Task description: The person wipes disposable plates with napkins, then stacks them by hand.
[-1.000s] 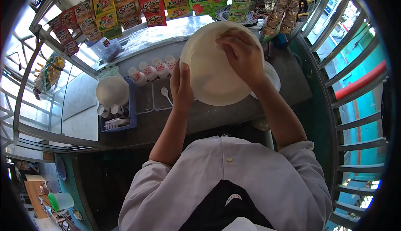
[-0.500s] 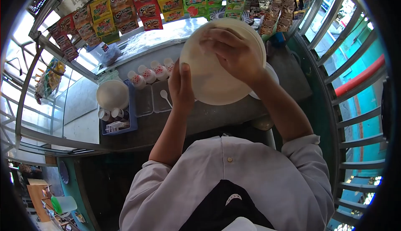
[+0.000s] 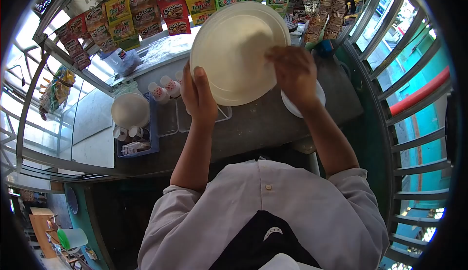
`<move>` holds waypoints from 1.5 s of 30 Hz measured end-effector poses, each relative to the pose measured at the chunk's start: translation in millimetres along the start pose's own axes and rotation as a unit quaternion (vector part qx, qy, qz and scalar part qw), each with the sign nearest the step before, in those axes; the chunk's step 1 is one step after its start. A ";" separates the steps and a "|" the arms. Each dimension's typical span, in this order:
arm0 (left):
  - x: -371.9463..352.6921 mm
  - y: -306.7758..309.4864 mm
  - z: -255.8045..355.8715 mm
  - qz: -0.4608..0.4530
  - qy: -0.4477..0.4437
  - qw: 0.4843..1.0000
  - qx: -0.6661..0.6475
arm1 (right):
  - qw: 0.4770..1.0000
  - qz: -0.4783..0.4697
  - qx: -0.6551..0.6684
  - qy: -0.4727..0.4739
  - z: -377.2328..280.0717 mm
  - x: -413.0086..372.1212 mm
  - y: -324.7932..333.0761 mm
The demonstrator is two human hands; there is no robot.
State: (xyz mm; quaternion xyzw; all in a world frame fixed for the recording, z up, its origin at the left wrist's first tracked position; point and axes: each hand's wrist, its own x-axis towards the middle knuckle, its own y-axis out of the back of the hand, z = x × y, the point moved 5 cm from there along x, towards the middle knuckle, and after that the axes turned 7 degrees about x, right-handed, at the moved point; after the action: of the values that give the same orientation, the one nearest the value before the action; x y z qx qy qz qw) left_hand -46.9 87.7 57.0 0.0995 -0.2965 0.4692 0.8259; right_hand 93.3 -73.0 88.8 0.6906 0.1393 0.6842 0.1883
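Observation:
My left hand (image 3: 199, 94) grips the lower left rim of a large round whitish lid (image 3: 234, 50), thumb on the face turned to me. The lid is tilted up over the counter. Over the lid's right part is my right hand (image 3: 295, 72), blurred, with fingers bent together; whether it holds anything is too smeared to tell. Behind my right wrist, a white round container (image 3: 319, 94) rests on the counter. Clear plastic trays (image 3: 168, 119) lie on the counter below the lid, left of centre.
A blue basket (image 3: 155, 140) with cups and a round whitish tub (image 3: 130, 110) stands left on the dark counter (image 3: 239, 133). Printed cups (image 3: 158, 92) line the back. Sachet strips (image 3: 170, 6) hang above. Metal bars (image 3: 414, 143) run along the right.
The lid has moved up and left with my left hand. My right hand has shifted right and down, from the lid's middle toward its right edge. More of the white container shows.

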 end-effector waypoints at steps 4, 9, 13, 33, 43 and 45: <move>1.4 -10.0 2.9 -0.039 -0.108 0.989 0.095 | 0.998 -0.029 -0.009 -0.060 16.6 16.9 0.6; 1.7 -9.6 8.0 0.002 -0.133 0.988 0.075 | 0.994 -0.037 0.017 -0.097 5.7 1.4 -10.8; -3.6 -16.5 15.4 -0.027 -0.245 0.961 0.127 | 0.995 -0.038 0.031 -0.091 9.8 -13.6 -21.6; 1.5 -47.6 8.0 -0.068 -0.355 0.926 0.107 | 0.989 -0.044 0.140 0.024 -44.3 10.3 -8.8; -7.7 -42.4 6.9 -0.128 -0.372 0.902 0.177 | 0.985 -0.137 0.038 -0.099 13.9 -36.3 -1.1; -11.3 -41.2 2.0 -0.138 -0.358 0.904 0.186 | 0.992 -0.066 0.018 -0.108 17.5 -32.1 12.7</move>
State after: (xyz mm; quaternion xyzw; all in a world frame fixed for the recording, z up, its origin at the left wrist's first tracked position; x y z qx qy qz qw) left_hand -17.6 56.5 56.8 0.4528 -0.4625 0.3296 0.6873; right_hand 109.2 -99.9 66.0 0.7531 0.1756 0.5889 0.2351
